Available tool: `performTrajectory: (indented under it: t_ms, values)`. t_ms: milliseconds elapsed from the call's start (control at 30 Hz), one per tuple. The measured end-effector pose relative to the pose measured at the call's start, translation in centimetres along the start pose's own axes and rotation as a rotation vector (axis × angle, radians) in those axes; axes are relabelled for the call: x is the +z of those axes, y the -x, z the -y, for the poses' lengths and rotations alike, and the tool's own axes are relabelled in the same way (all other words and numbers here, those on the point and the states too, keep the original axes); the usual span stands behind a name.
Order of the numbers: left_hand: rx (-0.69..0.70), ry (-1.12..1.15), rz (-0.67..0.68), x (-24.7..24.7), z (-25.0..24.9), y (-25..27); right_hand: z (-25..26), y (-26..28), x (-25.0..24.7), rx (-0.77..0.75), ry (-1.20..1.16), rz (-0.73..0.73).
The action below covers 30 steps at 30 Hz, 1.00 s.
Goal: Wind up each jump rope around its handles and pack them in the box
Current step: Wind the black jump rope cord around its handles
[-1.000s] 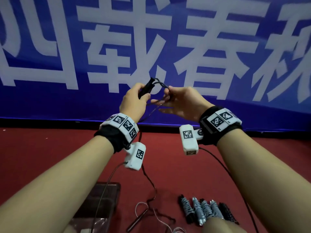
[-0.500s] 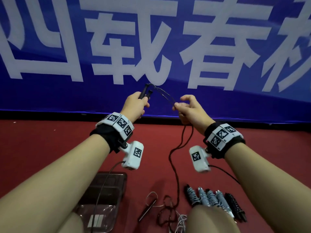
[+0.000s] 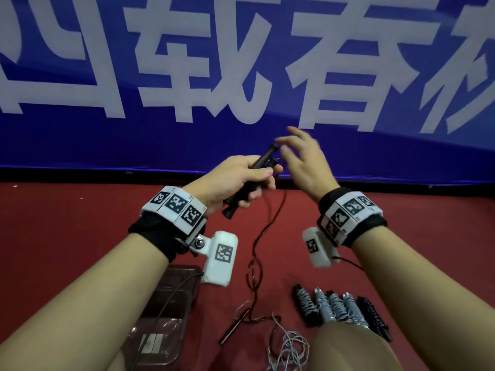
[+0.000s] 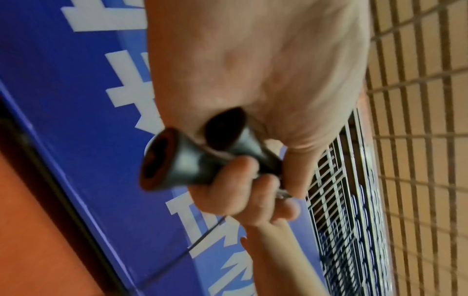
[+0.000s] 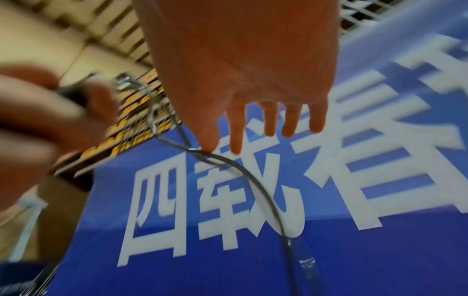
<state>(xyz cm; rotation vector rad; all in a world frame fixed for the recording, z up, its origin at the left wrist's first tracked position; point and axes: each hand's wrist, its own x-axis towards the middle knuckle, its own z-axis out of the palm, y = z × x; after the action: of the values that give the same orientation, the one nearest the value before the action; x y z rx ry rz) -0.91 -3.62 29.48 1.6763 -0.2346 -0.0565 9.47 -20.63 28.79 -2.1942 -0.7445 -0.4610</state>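
My left hand [image 3: 235, 180] grips two black jump rope handles [image 3: 251, 180] held together and tilted up to the right; their butt ends [image 4: 177, 156] fill the left wrist view. A thin dark rope [image 3: 257, 250] hangs from them down to the red floor. My right hand [image 3: 302, 156] hovers by the handles' top end with fingers straight and spread. In the right wrist view the rope [image 5: 253, 190] runs past the thumb tip [image 5: 210, 144], touching it. A clear plastic box [image 3: 171, 303] lies on the floor at lower left.
Several wound-up jump ropes [image 3: 340, 309] lie in a row at lower right. A loose black handle [image 3: 234, 328] and a tangle of grey cord [image 3: 289, 346] lie beside my knee [image 3: 348, 349]. A blue banner [image 3: 241, 76] stands behind.
Both hands have dropped lower. My right hand has released its pinch on the rope, spread its fingers and moved in beside the handles' top. The left hand has tilted the handles.
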Motion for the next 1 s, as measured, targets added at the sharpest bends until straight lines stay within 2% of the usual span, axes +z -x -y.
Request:
performTrajectory:
  t_ms: [33,100,233,300,367,467,567,633,733,833,900,1000]
  values:
    - [0.023,-0.014,-0.052,-0.2,0.4,-0.3,0.6,0.6,0.4,-0.003,-0.313,0.049]
    - [0.043,-0.012,-0.129,-0.6,1.2,-0.5,1.9,1.5,1.4,0.131,-0.803,0.2]
    - [0.042,0.134,-0.144,-1.4,2.6,-0.1,1.7,2.1,3.3,0.262,-0.943,0.266]
    - [0.055,0.18,-0.179,-1.9,3.3,-0.2,1.3,2.6,3.7,0.326,-0.954,0.294]
    - [0.053,0.24,-0.255,-2.3,4.0,-0.5,0.9,3.1,3.6,0.297,-0.931,0.299]
    - [-0.002,0.235,-0.287,-1.9,5.0,-1.1,-0.4,3.6,3.9,0.172,-0.82,0.149]
    - [-0.094,0.059,-0.141,-0.6,5.9,-1.0,-1.3,4.0,3.8,0.133,-0.655,-0.072]
    - [-0.141,-0.042,-0.033,0.3,6.6,-0.8,-2.0,4.3,3.4,0.156,-0.597,-0.162]
    - [-0.195,0.019,0.073,1.6,6.9,-0.7,-2.9,4.5,3.0,0.192,-0.539,-0.25]
    - [-0.16,0.164,-0.051,2.5,6.9,-1.5,-3.8,4.7,3.3,0.205,-0.498,-0.271]
    - [-0.139,0.122,-0.142,2.7,7.0,-2.2,-4.3,4.9,3.6,0.236,-0.465,-0.237]
    - [-0.182,0.074,-0.165,2.7,7.6,-2.7,-4.9,5.2,3.8,0.262,-0.402,-0.199]
